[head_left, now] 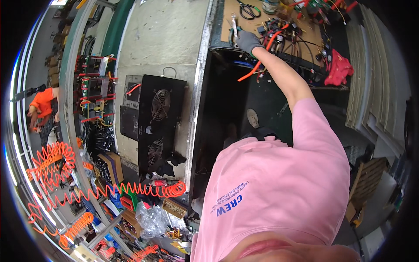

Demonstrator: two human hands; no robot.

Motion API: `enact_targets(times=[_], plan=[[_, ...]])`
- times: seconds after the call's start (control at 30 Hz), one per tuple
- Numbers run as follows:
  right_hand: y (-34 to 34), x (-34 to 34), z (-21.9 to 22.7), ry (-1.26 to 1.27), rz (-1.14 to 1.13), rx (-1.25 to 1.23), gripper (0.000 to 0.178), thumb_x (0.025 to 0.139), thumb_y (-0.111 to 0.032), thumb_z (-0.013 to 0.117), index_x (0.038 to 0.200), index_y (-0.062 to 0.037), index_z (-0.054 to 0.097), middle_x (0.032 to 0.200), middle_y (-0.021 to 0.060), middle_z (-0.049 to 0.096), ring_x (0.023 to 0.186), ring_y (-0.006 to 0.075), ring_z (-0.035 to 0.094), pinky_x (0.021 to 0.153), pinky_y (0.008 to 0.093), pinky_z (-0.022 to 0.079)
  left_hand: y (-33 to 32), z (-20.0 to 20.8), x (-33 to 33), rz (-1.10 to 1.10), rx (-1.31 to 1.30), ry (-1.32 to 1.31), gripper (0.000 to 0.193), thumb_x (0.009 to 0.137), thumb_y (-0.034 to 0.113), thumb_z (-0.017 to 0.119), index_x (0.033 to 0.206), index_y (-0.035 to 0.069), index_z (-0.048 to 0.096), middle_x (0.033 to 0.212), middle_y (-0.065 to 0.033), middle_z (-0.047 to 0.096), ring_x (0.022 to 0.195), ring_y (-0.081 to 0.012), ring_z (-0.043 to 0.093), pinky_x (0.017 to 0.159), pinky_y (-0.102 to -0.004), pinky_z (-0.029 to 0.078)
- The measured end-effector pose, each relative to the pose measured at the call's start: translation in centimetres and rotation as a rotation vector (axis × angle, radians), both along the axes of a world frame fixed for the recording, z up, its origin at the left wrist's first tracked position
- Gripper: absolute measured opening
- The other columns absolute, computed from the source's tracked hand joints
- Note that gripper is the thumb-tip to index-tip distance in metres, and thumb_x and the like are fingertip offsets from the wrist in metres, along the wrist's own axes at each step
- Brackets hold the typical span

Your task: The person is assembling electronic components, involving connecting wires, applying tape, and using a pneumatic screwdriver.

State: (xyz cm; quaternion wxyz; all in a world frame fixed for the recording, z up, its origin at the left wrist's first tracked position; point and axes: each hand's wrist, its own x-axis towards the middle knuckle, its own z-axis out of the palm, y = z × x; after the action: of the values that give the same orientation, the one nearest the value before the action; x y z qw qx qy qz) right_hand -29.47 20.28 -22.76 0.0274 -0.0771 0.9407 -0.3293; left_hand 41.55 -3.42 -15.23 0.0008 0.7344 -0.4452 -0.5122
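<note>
My right hand point(248, 42), in a grey glove, reaches out over the workbench at the top of the head view. Its fingers are closed around the lower part of a silver wrench point(235, 27), which points away from me. Beside the wrench lies a green-handled tool point(230, 36), partly covered. Scissors with dark handles point(249, 11) rest beyond the hand. A tangle of cables and connectors point(283, 37) spreads to its right, and an orange tube point(269, 46) passes close by the wrist. My left hand is out of sight.
A red cloth point(339, 69) hangs at the bench's right end. To the left, a black box with two fans point(160, 118) stands on a pale worktop point(174, 39). Orange coiled hoses point(109, 191) stretch across the lower left. Farther left is a person in orange point(42, 105).
</note>
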Motion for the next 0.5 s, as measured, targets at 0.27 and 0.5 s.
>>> enact_targets(times=[0.27, 0.5], plan=[[-1.7, -2.8, -1.3, -0.344, -0.114, 0.147, 0.048, 0.081, -0.043, 0.049, 0.102, -0.0039, 0.066, 0.100, 0.0239, 0.064, 0.098, 0.0379, 0.061, 0.084, 0.0445, 0.047, 3.4, -0.5, -0.5, -0.021, 0.104, -0.018, 0.022, 0.088, 0.013, 0.054, 0.107, 0.003, 0.052, 0.080, -0.0068, 0.058, 0.060, -0.0145, 0.054, 0.053, -0.0276, 0.045], [0.6, -6.1, 0.6, -0.321, -0.001, 0.156, 0.044, 0.072, -0.041, 0.059, 0.087, -0.0014, 0.070, 0.095, 0.0231, 0.066, 0.090, 0.0343, 0.065, 0.078, 0.0390, 0.050, 4.1, -1.0, -1.3, -0.063, 0.157, -0.014, 0.021, 0.088, 0.014, 0.055, 0.106, 0.003, 0.053, 0.081, -0.0063, 0.058, 0.062, -0.0141, 0.055, 0.055, -0.0270, 0.046]])
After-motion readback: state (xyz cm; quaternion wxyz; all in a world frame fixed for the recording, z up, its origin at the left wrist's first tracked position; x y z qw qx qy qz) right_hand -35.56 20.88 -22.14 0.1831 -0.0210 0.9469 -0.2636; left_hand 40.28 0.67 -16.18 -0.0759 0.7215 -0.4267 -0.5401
